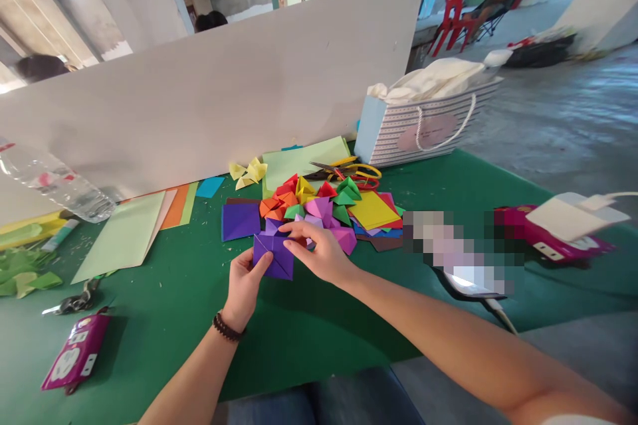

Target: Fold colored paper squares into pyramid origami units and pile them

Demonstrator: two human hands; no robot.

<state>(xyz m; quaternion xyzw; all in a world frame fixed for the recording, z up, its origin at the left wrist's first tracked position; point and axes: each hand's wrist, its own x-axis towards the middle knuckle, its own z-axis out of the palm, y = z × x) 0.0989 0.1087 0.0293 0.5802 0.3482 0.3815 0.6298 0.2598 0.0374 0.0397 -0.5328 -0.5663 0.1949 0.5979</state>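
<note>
A purple square of origami paper [279, 262] with diagonal crease lines is held above the green table. My left hand [245, 279] pinches its left side, thumb lying on top. At the upper right corner is my right hand [316, 251], thumb and forefinger close together at the paper's edge; whether they grip it I cannot tell. Just beyond lies a pile of folded paper pieces [319, 206] in red, orange, yellow, green and purple. A stack of dark purple paper squares [240, 221] is left of the pile, and yellow paper squares [375, 210] top another stack on the right.
Scissors [361, 176] lie behind the pile. A striped paper bag [433, 119] stands by the white partition [224, 93]. A phone [471, 279] and a magenta packet [553, 239] are to the right. At left are a plastic bottle [64, 179], keys [77, 301] and another magenta packet [77, 352].
</note>
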